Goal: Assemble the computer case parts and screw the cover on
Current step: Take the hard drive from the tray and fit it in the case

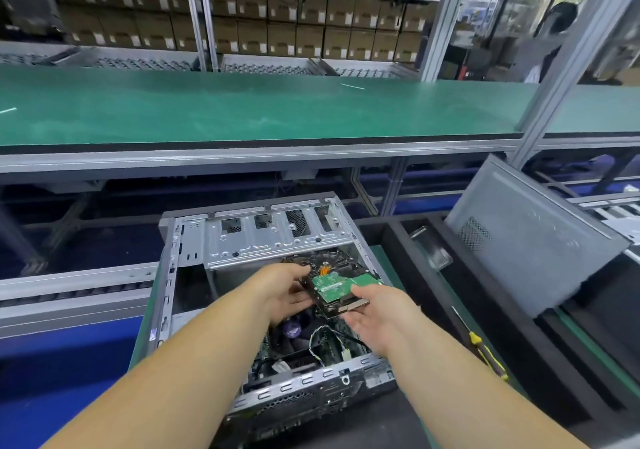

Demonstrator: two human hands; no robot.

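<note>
- The left hand (289, 289) grips the hard drive (337, 284) at its left edge; the fingers curl under the drive body and the thumb lies across the top near the far-left corner.
- The right hand (375, 313) holds the drive at its near-right corner; the thumb presses on the top face and the fingers support the drive from below.
- Both forearms extend from the lower frame edge and converge over the open computer case (242, 296). The palms face inward toward each other.
- The hard drive is held with 2 hands above the case interior, just in front of the silver drive cage (270, 237). The drive is tilted, with the green circuit board (341, 284) facing up and an orange flex strip visible near the centre.
- The computer case lies on its side with the open face upward. Motherboard components and loose wires (322, 339) are visible under the hands.
- The grey side cover (526, 237) leans upright to the right of the case, well apart from it.
- A yellow-handled screwdriver (483, 346) lies on the green mat (460, 296) between the case and the cover.
</note>
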